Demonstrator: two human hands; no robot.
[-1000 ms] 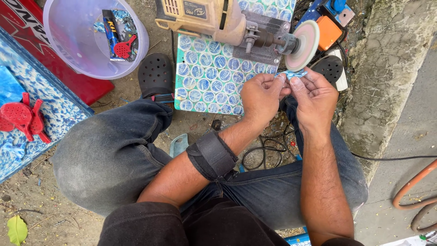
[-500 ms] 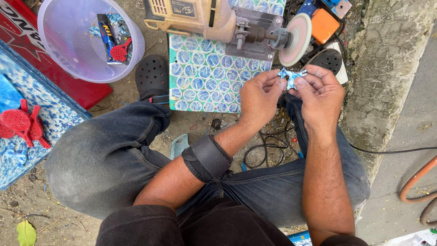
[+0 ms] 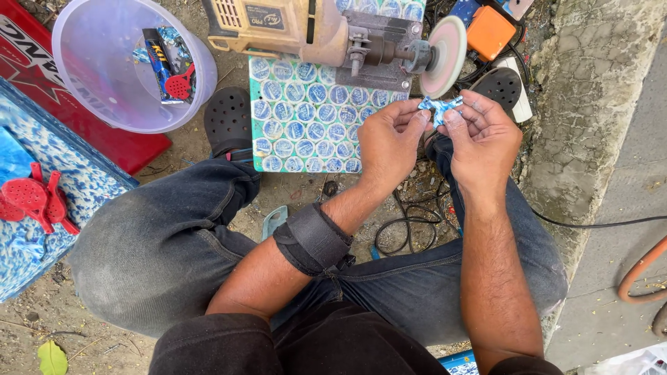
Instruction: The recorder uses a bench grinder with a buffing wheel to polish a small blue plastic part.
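Note:
A small blue-and-white speckled plastic piece (image 3: 440, 106) is pinched between both of my hands, just below the pale grinding disc (image 3: 445, 55). My left hand (image 3: 390, 141) grips its left end with thumb and fingertips; a black strap wraps that forearm. My right hand (image 3: 483, 141) grips its right end. The disc belongs to a tan bench grinder (image 3: 292, 28) mounted on a slab patterned with blue-and-white circles (image 3: 306, 118). The piece sits a little short of the disc, apart from it.
A translucent bucket (image 3: 97, 76) at upper left holds a red paddle-shaped piece and small packets. Red paddle-shaped pieces (image 3: 35, 201) lie on a blue speckled sheet at left. Black cables (image 3: 406, 229) coil between my knees. A concrete kerb (image 3: 590, 104) runs along the right.
Both hands have shifted slightly with the small piece, which now shows more between the fingertips. The head view has tilted a little.

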